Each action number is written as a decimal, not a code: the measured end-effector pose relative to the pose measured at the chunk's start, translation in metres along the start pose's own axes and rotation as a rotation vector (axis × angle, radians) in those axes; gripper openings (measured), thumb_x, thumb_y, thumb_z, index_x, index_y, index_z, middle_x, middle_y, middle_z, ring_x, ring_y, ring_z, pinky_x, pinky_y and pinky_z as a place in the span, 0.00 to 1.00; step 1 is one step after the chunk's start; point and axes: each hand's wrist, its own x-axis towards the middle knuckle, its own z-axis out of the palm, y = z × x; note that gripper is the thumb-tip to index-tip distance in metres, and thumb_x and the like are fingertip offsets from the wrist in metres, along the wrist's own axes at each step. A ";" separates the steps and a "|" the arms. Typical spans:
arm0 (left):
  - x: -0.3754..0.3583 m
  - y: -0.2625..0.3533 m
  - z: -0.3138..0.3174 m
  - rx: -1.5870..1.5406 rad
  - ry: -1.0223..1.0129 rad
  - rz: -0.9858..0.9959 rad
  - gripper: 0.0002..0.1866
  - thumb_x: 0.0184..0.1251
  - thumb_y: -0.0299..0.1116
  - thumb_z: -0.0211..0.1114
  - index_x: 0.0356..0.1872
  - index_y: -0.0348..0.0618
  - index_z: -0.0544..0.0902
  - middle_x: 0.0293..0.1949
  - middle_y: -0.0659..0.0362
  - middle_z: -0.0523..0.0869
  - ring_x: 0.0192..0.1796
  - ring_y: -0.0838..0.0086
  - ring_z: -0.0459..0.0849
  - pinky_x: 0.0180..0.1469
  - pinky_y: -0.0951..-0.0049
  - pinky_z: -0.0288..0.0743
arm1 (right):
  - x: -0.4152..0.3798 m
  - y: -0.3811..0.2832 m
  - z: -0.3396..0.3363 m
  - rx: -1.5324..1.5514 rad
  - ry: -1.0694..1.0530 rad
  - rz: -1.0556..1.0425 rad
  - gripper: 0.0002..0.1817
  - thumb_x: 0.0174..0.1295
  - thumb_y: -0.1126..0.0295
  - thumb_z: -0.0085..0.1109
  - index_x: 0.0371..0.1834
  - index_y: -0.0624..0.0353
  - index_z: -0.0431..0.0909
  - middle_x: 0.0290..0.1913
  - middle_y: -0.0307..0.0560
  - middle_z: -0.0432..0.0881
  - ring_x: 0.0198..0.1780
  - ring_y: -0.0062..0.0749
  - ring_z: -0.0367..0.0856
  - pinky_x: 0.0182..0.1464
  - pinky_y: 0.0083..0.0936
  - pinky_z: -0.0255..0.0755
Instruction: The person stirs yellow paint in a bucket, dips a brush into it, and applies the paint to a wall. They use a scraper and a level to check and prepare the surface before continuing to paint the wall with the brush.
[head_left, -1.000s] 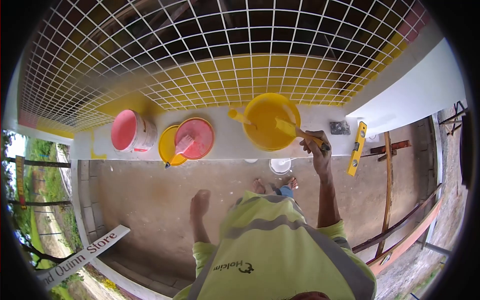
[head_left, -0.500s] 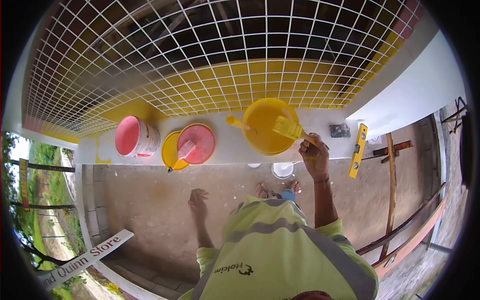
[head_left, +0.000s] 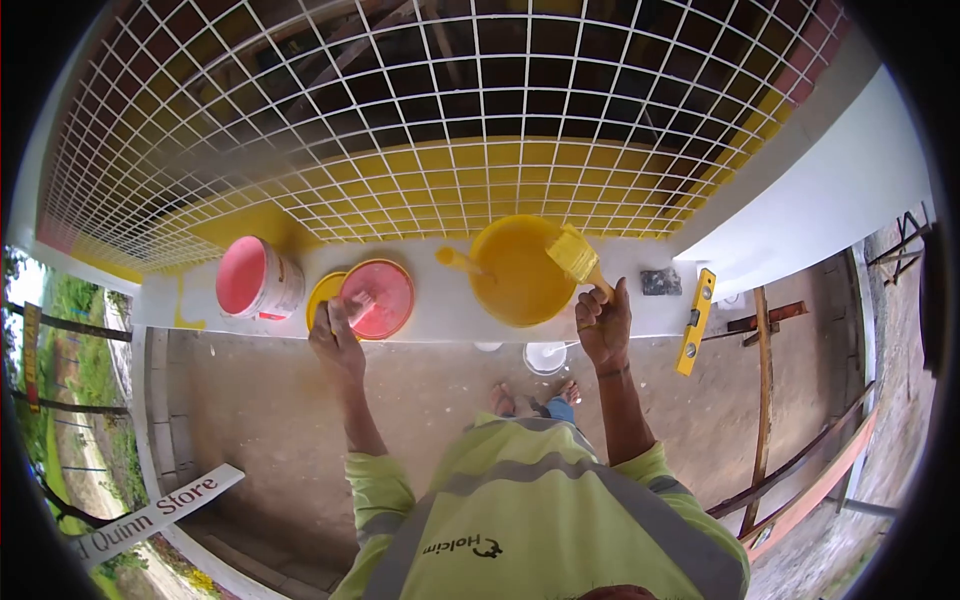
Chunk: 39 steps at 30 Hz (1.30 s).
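Note:
My right hand (head_left: 606,325) is closed round the handle of a yellow-coated paintbrush (head_left: 573,254), whose bristles are at the right rim of a tub of yellow paint (head_left: 520,290). Another yellow-coated tool (head_left: 455,260) leans in that tub. My left hand (head_left: 338,335) is at the near edge of two round lids, one yellow (head_left: 322,293) and one pink (head_left: 388,290). Its fingers are closed at the handle end of a pink-stained brush (head_left: 357,303) that lies across the lids. A pink paint bucket (head_left: 285,285) stands to the left.
White wire mesh (head_left: 480,130) rises behind the white ledge (head_left: 425,250). A dark block (head_left: 660,282) and a yellow spirit level (head_left: 696,322) sit on the right. Below are a white bucket (head_left: 545,358), wooden rails (head_left: 762,420) and a lettered sign (head_left: 160,510).
My left hand has moved up from below the ledge to the pink-stained brush, its fingers closing there. My right hand still holds the yellow brush, now tilted more upright over the tub's rim.

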 end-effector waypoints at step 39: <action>0.355 0.138 0.180 0.293 0.363 1.346 0.22 0.79 0.41 0.55 0.63 0.37 0.77 0.57 0.45 0.84 0.59 0.52 0.82 0.64 0.60 0.71 | -0.036 -0.238 0.234 -2.253 0.348 -1.049 0.08 0.68 0.74 0.59 0.46 0.64 0.83 0.40 0.43 0.85 0.39 0.21 0.81 0.43 0.21 0.75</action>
